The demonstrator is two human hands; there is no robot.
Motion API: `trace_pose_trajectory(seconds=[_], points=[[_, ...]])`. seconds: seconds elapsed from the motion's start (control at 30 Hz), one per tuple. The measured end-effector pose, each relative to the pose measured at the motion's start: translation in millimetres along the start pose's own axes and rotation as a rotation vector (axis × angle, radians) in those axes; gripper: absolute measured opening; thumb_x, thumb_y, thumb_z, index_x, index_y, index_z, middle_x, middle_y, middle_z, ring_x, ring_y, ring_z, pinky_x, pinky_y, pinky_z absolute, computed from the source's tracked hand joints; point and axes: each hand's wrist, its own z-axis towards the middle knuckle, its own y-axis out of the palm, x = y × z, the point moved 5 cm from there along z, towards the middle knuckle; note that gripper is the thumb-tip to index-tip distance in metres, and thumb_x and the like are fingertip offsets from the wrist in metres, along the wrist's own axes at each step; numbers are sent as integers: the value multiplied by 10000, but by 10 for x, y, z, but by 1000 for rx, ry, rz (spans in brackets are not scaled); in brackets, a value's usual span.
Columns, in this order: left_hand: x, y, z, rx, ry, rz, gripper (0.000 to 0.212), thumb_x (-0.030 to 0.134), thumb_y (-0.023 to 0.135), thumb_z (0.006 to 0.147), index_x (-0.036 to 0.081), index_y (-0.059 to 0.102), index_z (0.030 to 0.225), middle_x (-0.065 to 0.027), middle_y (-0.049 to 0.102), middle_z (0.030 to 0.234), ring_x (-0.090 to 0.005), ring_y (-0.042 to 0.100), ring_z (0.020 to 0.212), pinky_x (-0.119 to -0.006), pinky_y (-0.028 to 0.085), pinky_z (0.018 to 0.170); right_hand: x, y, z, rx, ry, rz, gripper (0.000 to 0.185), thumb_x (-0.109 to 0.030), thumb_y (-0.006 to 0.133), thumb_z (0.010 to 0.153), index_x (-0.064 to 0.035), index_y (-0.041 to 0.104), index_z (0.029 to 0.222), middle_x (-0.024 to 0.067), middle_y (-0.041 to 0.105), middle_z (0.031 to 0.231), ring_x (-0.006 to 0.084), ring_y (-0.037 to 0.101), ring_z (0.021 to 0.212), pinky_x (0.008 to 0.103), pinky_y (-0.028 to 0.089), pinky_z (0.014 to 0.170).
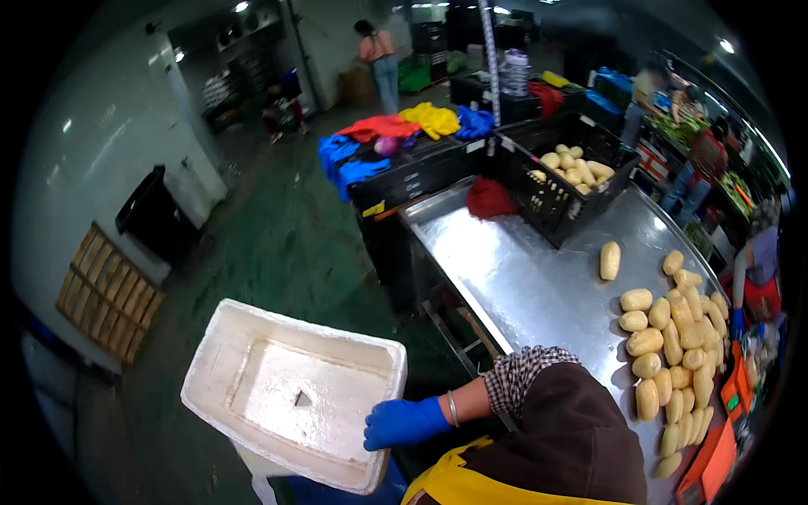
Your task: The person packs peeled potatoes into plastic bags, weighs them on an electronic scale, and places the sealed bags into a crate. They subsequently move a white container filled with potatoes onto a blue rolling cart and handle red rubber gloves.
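Observation:
My right hand (404,424), in a blue glove, grips the right-hand rim of a white foam box (297,322). The box is tilted, its wet inside turned up to me, with a small dark triangular mark on the bottom. A bracelet and a checked sleeve cover show on my right forearm. My left hand is out of view. To the right of my arm, a metal worktable (524,303) carries a pile of peeled pale-yellow root vegetables (678,353). One more peeled root (610,261) lies apart from them.
A black crate (555,189) of peeled roots and a dark red cloth (489,197) sit on the table's far end. Coloured gloves (429,120) lie on black crates beyond. A wooden pallet (110,290) and black bin (161,218) stand by the left wall. Several people work farther off.

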Motion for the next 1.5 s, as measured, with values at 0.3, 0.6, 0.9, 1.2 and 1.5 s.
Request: trace_pose_trajectory(seconds=[0.3, 0.6, 0.9, 1.2, 1.5], points=[[383, 1399, 808, -191, 114, 23, 394, 497, 547, 802, 109, 479, 796, -51, 474, 694, -181, 489, 658, -335, 436, 580, 278, 165, 395, -293, -91, 291, 258, -159, 635, 683, -131, 574, 933, 105, 590, 812, 299, 573, 778, 384, 460, 681], [787, 3037, 1301, -96, 384, 23, 347, 374, 588, 804, 48, 495, 877, -16, 477, 671, -143, 522, 592, -276, 454, 514, 1272, -212, 808, -355, -15, 211, 282, -111, 634, 624, -112, 611, 904, 88, 597, 808, 286, 563, 792, 362, 450, 709], [1202, 4067, 1621, 6, 514, 264, 468, 358, 544, 842, -35, 513, 1093, -106, 582, 954, -179, 549, 819, -297, 446, 681, 2417, -190, 1795, -402, -262, -27, 139, -95, 570, 637, -106, 601, 772, 80, 593, 777, 272, 564, 822, 361, 449, 720], [1788, 5347, 1785, 174, 823, 395, 707, 361, 562, 811, -67, 281, 1298, -230, 369, 1298, -336, 387, 1162, -413, 285, 983, 4069, 387, 2054, -213, -112, -141, 466, -166, 612, 694, -199, 516, 1149, 91, 490, 1186, 289, 429, 1129, 477, 289, 970], [2568, 7044, 1818, 377, 1477, 1289, 476, 111, 440, 775, 75, 448, 1249, -185, 387, 1280, -358, 315, 1210, -482, 182, 1024, 4831, -1337, 1374, 28, 496, -21, 507, -186, 671, 673, -59, 502, 1134, 162, 489, 1146, 331, 475, 1039, 400, 399, 872]])
